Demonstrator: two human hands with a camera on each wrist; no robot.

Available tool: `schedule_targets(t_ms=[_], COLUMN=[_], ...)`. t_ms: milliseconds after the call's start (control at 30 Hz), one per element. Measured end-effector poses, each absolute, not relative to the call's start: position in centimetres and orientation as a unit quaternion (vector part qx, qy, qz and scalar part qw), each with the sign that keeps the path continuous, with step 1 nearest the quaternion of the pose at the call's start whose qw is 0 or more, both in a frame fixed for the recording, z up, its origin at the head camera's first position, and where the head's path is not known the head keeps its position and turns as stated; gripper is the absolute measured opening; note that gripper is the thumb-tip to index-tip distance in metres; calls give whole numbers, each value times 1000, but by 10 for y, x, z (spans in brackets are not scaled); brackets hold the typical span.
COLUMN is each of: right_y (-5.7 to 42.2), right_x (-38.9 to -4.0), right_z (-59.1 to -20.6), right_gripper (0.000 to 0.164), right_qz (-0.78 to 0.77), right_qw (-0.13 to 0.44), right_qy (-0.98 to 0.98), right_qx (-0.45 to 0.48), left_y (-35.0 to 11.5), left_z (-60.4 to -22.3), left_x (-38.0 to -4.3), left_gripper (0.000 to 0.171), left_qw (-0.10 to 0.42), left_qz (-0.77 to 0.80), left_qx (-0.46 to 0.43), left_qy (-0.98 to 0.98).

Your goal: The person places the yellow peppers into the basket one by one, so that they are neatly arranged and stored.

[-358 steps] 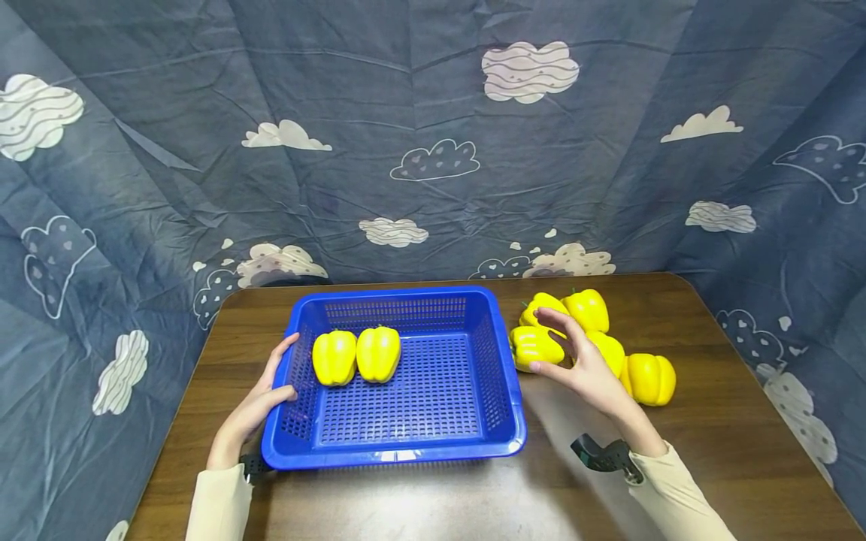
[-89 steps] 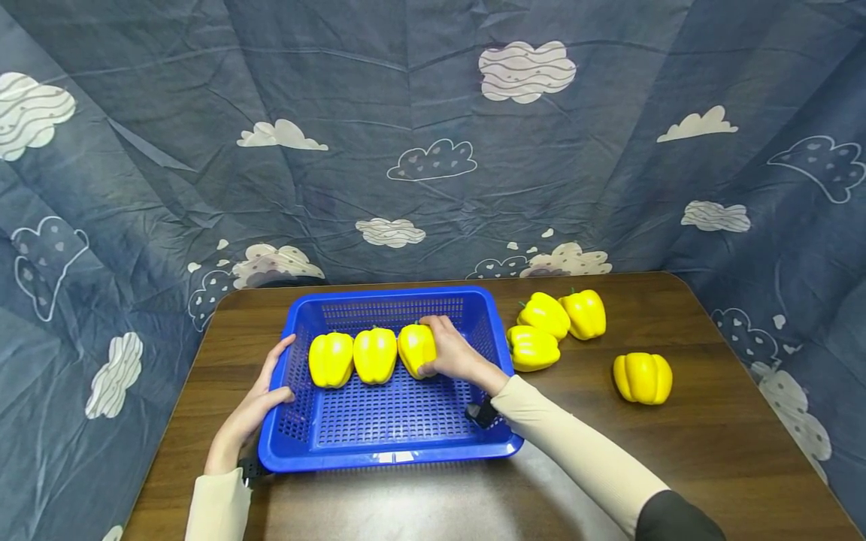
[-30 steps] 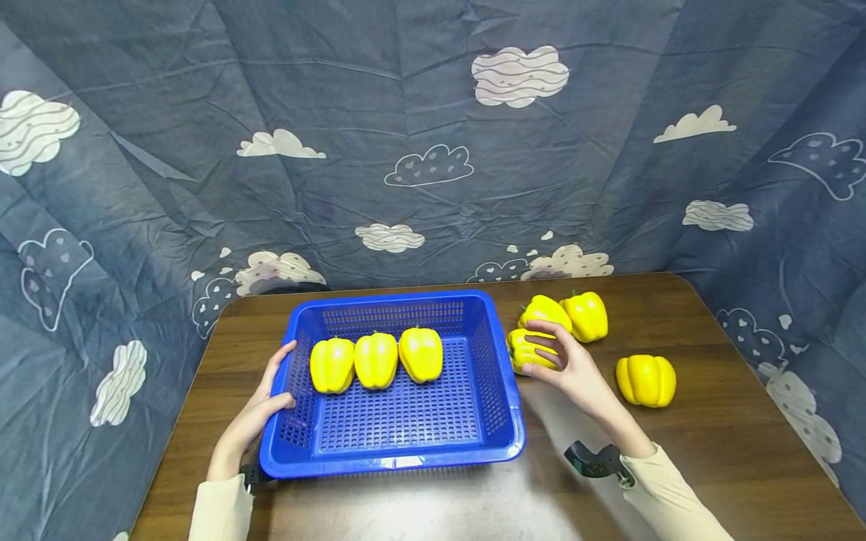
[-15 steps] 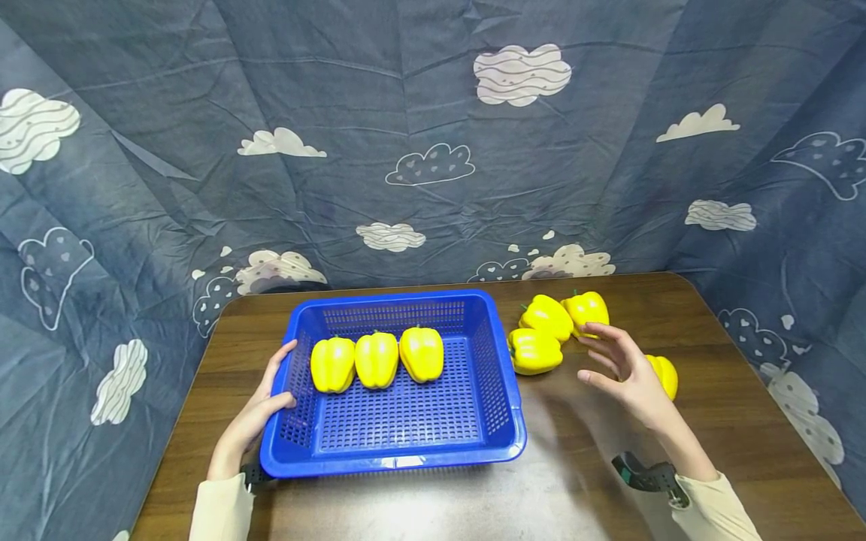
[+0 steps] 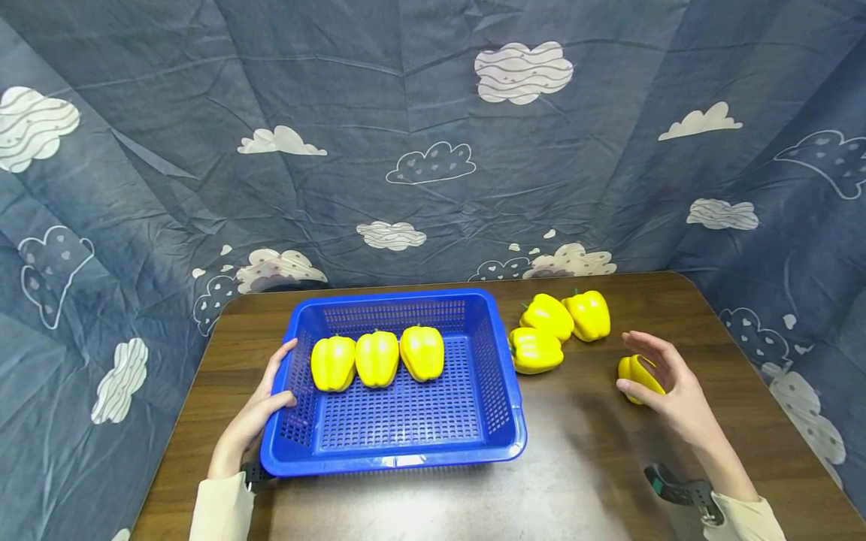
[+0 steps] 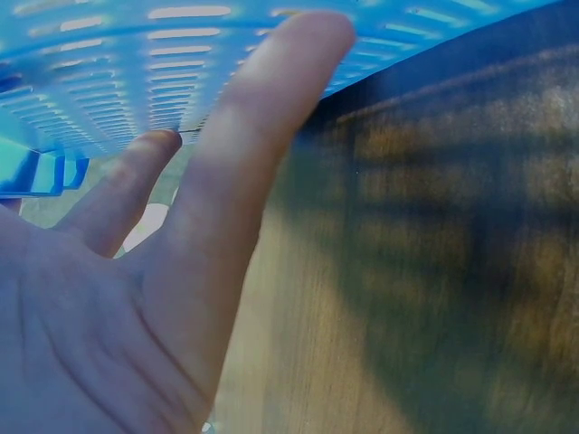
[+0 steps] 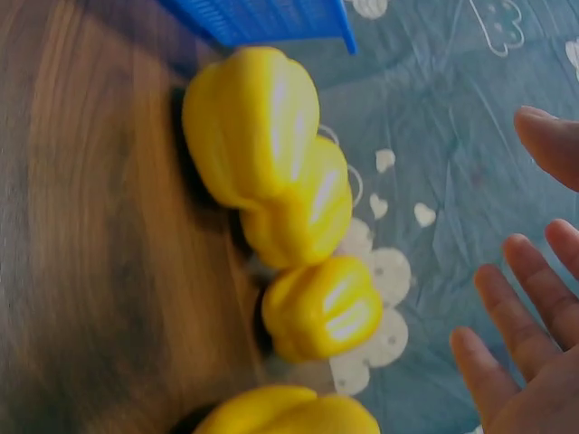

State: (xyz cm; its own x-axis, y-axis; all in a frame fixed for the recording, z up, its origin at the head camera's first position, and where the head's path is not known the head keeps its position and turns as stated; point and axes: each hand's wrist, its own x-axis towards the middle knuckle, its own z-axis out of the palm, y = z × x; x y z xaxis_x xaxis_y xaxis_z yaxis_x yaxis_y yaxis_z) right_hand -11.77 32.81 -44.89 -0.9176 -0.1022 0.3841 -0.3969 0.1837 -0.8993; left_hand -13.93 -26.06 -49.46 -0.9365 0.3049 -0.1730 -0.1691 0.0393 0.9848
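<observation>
Hung in wrinkled folds behind and to both sides, a blue-grey cloth (image 5: 338,101) printed with pale clouds. In front of it, a table (image 5: 575,481) of dark wood grain, glaring near its front; apparently smooth, so likely to let round things slide or roll.

Standing on the table, a blue basket (image 5: 318,464), slotted in walls and floor; probably light, fairly stiff plastic, best held by its rim. Inside, three yellow peppers in a row (image 5: 376,359), left pair touching. Right of the basket, a cluster of three yellow peppers (image 5: 546,317) on the table.

At the basket's left rim, the left hand (image 5: 250,421), touching it, grip wide, thumb and fingers spread and fairly straight. Toward the table's right, the right hand (image 5: 676,394), grip wide, thumb and fingers parted beside a lone yellow pepper (image 5: 631,370); contact impossible to tell.

Lone pepper: on the table, apart from the cluster, partly hidden by the hand. Judging by the gloss, light, firm and rather slippery. Best taken across the broad middle, thumb opposite fingers, without squeezing hard. Smallest, on some of the others, short green stems (image 5: 576,291).
</observation>
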Motion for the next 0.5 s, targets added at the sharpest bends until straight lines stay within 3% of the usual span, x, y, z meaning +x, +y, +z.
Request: schedule_targets(t_ms=[500], right_y=[365], right_x=[-109], right_z=[-466], right_gripper=[78], right_qz=[540], right_qw=[122], right_qy=[-826], right_qx=[105], left_y=[-259], left_z=[-493], left_x=[-137], left_gripper=[90], left_qw=[167], left_qz=[693], left_qx=[56], left_qy=[700])
